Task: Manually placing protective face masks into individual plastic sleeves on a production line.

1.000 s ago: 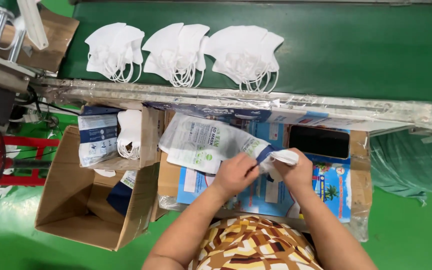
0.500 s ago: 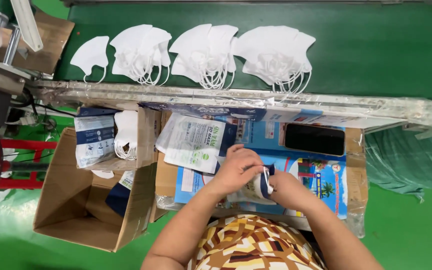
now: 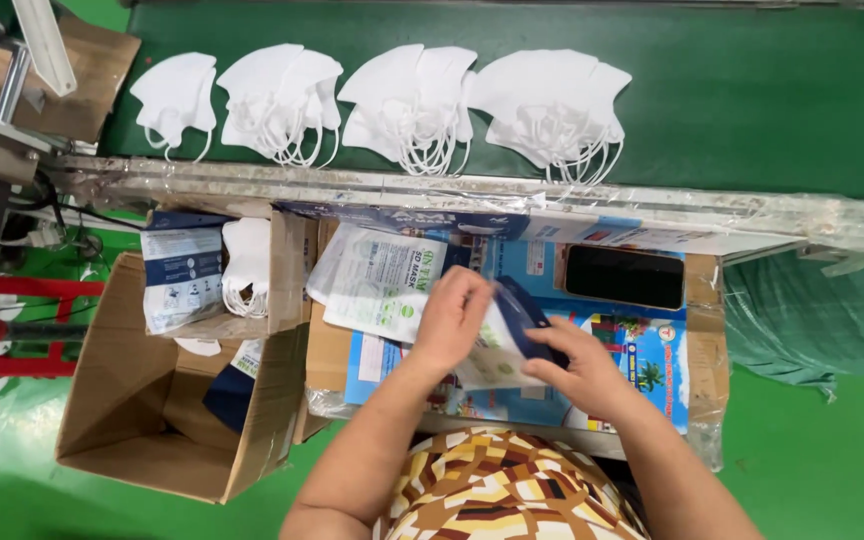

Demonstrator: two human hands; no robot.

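A glossy, flat plastic pouch (image 3: 508, 340), white with a dark blue edge, is held over the printed worktop (image 3: 652, 350), just in front of the green belt (image 3: 732, 90). The left hand (image 3: 455, 318) is closed over the pouch's upper left part, fingers curled down on it; the right hand (image 3: 577, 365) pinches its lower right edge between thumb and fingers. Both grips are closed tight on the pouch. Soft white folded masks (image 3: 412, 105) with thin looped ear cords lie in fanned piles on the belt. A stack of similar flat pouches (image 3: 377, 280) lies just left of the held pouch. A black phone (image 3: 624, 277) lies flat to its right. A brown corrugated cardboard box (image 3: 167, 400) stands open, left of the worktop.
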